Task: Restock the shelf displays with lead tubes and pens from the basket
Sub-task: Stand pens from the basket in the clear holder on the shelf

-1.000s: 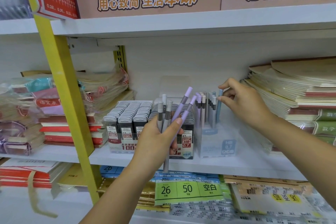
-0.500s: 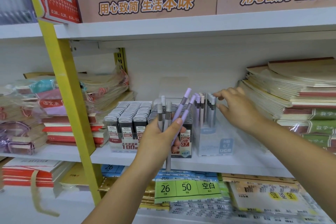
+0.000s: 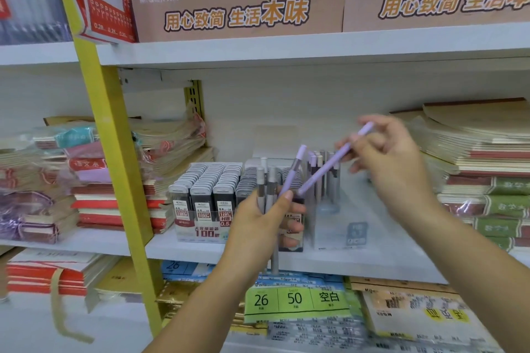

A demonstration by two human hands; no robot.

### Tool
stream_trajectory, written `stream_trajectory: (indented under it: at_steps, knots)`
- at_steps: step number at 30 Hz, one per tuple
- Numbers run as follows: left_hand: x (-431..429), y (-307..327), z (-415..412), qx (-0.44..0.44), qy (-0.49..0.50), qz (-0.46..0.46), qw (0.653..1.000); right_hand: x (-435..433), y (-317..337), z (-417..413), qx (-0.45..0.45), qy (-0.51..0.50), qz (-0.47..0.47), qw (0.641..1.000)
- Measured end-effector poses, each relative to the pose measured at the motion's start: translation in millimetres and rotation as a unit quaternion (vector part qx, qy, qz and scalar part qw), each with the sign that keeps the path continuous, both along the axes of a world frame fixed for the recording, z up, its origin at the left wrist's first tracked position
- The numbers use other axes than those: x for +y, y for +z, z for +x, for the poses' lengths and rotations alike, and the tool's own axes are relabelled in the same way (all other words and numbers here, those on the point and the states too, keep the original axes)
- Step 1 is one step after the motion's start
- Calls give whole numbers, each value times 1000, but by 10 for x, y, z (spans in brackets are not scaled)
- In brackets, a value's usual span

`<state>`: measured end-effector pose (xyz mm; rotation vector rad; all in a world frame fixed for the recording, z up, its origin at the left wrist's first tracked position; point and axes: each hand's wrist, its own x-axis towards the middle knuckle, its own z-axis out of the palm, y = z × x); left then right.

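Item: purple pen (image 3: 327,169).
Handling: judged light, stiff, slippery; best pinched mid-barrel.
Right hand (image 3: 393,163): pinching its upper end.
Left hand (image 3: 258,226): clamped round spare pens (image 3: 268,183), before shelf (image 3: 200,252) front edge.

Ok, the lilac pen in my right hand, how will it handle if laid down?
Probably stiff: the lilac pen runs straight though the right hand pinches only its upper part. Likely light, being so slim. Its round-looking barrel may roll on the flat shelf.

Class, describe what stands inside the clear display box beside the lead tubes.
Upright pens with grey and lilac tops stand inside the clear box. The lilac pen held by the right hand covers some.
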<state>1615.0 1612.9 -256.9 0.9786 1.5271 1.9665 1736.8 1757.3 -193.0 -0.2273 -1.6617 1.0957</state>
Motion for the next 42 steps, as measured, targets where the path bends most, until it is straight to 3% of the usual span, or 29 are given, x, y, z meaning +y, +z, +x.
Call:
stream_trajectory:
  at_steps: [2, 5, 8, 16, 25, 31, 34, 35, 37, 39, 42]
  knots:
    - [-34, -8, -80, 23, 32, -15, 999, 133, 125, 63, 5, -67, 84, 994]
    - [-62, -36, -155, 61, 54, -34, 996, 255, 145, -12, -118, -134, 176, 968]
    - [-67, -61, -170, 68, 51, -33, 996, 270, 5, -172, -192, -109, 198, 955]
    - [-94, -98, -218, 69, 25, -30, 997, 339, -246, -358, -244, -109, 248, 931]
    - [-97, -124, -230, 59, 28, -30, 997, 364, -251, -468, -243, -170, 303, 906]
    - [-103, -120, -212, 49, 19, -34, 998, 322, -270, -465, -326, -162, 263, 893]
    - [-93, -102, -176, 41, -2, -30, 999, 222, -183, -335, -237, -220, 282, 903]
    - [-82, -93, -156, 38, -10, -26, 999, 149, -164, -290, -204, -193, 250, 927]
    - [-47, -81, -104, 40, -26, -21, 999, -23, -151, -221, -187, -42, 112, 975]
    - [-17, -70, -51, 43, -42, -16, 998, -162, -158, -185, -194, 93, 15, 976]
    - [7, -66, -1, 47, -55, -14, 997, -239, -118, -122, -163, 177, -40, 970]
